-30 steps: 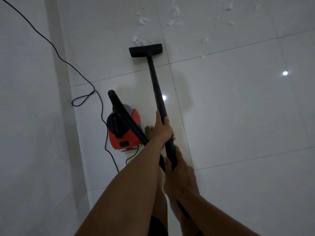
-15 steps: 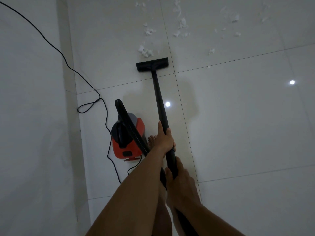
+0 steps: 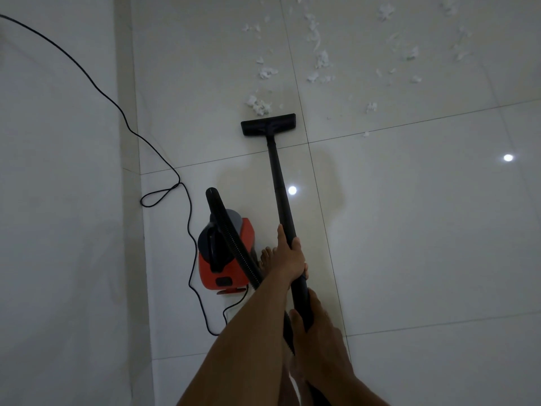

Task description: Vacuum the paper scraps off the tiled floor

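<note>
I hold a black vacuum wand (image 3: 279,186) with both hands. My left hand (image 3: 289,259) grips the tube higher up; my right hand (image 3: 317,329) grips it lower, near the hose. The flat black floor nozzle (image 3: 268,124) rests on the white tiled floor (image 3: 409,230), just below a clump of white paper scraps (image 3: 259,106). More scraps (image 3: 322,60) lie scattered over the tiles beyond it. The red and black vacuum body (image 3: 225,259) stands at my left, its ribbed hose (image 3: 231,238) running back to the wand.
A white wall (image 3: 58,230) runs along the left. The black power cord (image 3: 187,206) trails from the wall across the floor in a loop to the vacuum. My bare toes (image 3: 266,256) show beside the vacuum body. Ceiling lights reflect on the glossy tiles.
The view has tilted up, showing more scraps ahead. The nozzle stays just short of the nearest clump. Both hands keep their grip on the wand.
</note>
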